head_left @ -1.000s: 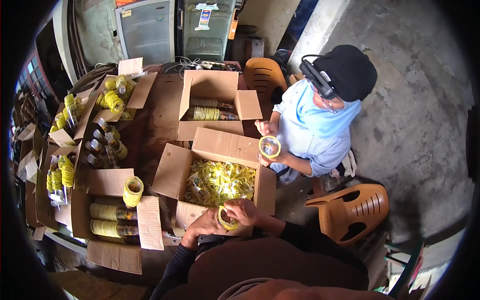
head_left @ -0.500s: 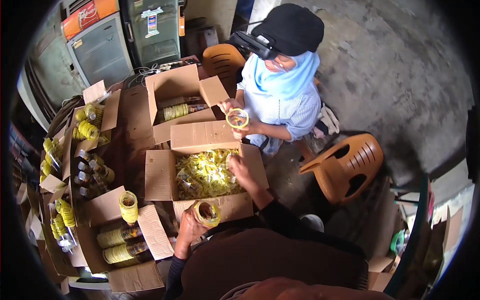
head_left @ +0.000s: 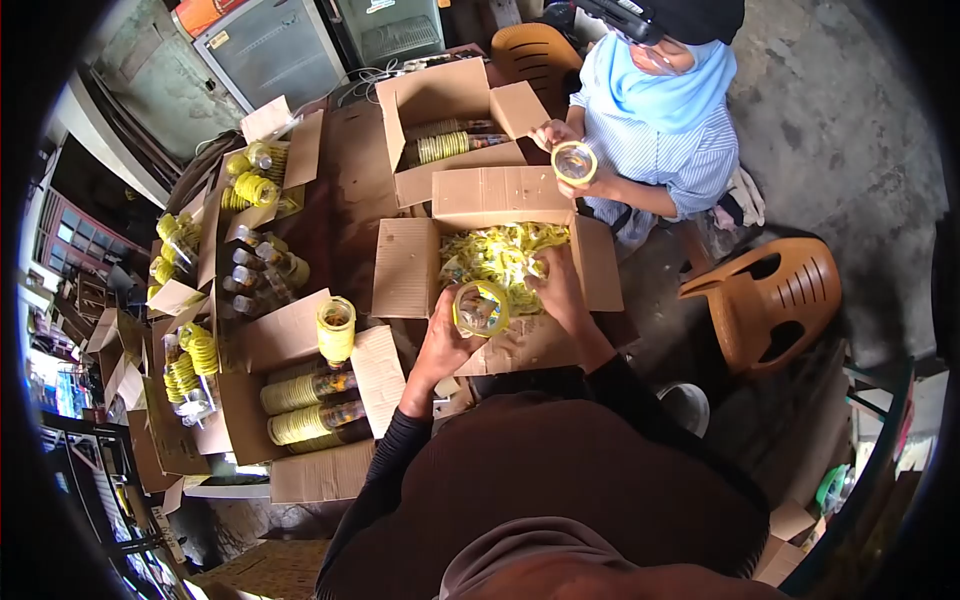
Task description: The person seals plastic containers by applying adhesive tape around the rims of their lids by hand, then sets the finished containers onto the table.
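My left hand (head_left: 438,347) is wrapped round a clear plastic jar (head_left: 482,327) with a yellow rim, its open mouth turned up towards me. The jar is at the near edge of an open cardboard box (head_left: 405,268). Many small yellow-and-clear packets (head_left: 490,245) fill that box. Over its right side is my right hand (head_left: 565,292), fingers curled together close to the packets; what they hold is hidden. To the left, another yellow-ringed jar (head_left: 336,332) stands upright by a second carton.
A co-worker (head_left: 650,120) across the table holds a similar jar (head_left: 574,162). Cartons with stacks of yellow-ringed jars stand at the back (head_left: 440,90) and left (head_left: 320,480). Several clear bottles (head_left: 262,270) stand between them. An orange plastic chair (head_left: 775,300) is at the right.
My view has swung left and down, so the scene sits further right and higher. My left hand has brought its jar nearer the packet box and my right hand.
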